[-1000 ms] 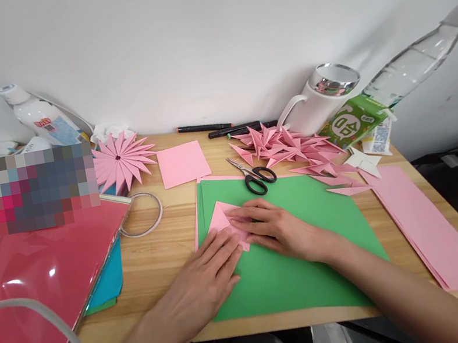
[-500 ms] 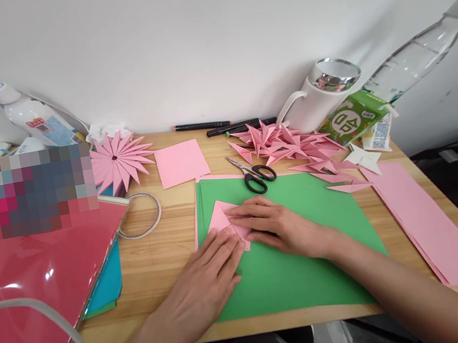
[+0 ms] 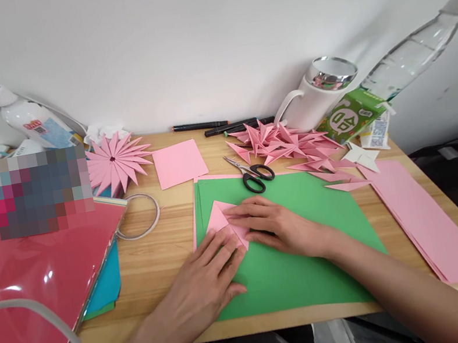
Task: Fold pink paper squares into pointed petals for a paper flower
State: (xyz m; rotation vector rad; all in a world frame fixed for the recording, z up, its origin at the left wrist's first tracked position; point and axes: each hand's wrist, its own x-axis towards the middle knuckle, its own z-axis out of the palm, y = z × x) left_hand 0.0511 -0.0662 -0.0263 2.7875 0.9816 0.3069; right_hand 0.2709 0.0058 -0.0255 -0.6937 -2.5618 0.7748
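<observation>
A folded piece of pink paper (image 3: 218,217) lies on the green sheets (image 3: 309,275), its peak pointing away from me. My left hand (image 3: 217,268) rests flat on its lower left part, fingers stretched out and thumb apart. From the right, my right hand (image 3: 271,223) lays its extended fingers on the paper's right side. Both hands cover much of the folded paper, so its full outline is hidden. Just beyond my right hand, black-handled scissors (image 3: 252,173) lie with their blades partly apart on the sheets' far edge.
A pink square sheet (image 3: 180,163), a pinwheel-like paper star (image 3: 114,159) and a tape roll (image 3: 145,233) lie left. Folded pink pieces (image 3: 286,146), a white mug (image 3: 309,98) and pink strips (image 3: 432,218) are right. Markers (image 3: 203,125) lie along the wall. Red packaged paper (image 3: 51,268) covers the left.
The hands stay almost in place on the folded paper; the left thumb has spread slightly outward. The whole view has shifted a little.
</observation>
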